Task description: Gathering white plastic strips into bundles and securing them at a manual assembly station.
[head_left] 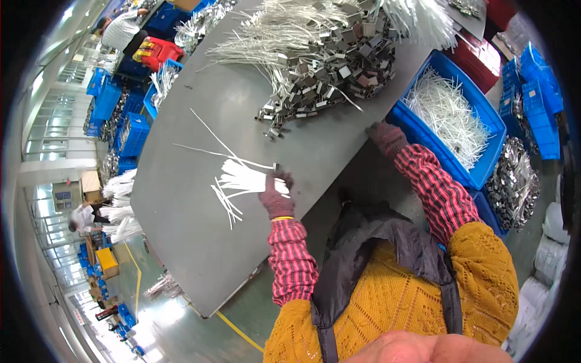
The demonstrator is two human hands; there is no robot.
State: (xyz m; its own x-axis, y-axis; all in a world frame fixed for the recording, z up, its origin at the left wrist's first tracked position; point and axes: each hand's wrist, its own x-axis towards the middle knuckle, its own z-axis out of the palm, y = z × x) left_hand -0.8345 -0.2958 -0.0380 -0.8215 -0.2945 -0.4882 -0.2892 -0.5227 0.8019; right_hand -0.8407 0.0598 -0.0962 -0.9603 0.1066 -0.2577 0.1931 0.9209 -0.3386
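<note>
My left hand (278,192), in a dark maroon glove, is closed round a bundle of white strips (239,176) above the grey table. The strips fan out to the left, and a few loose ones splay beyond the rest. A small dark metal clip (276,166) shows at the end of one long strip, by my fingers. At the table's right edge, beside a blue bin, is my right hand (387,138), gloved alike. Its fingers are too dark and bunched to show whether they hold anything.
A large heap of metal clips with white strips (345,63) covers the far part of the grey table (181,224). The blue bin (497,142) on the right holds loose white strips. More clips (513,184) are piled beyond it. Other people work at the far left.
</note>
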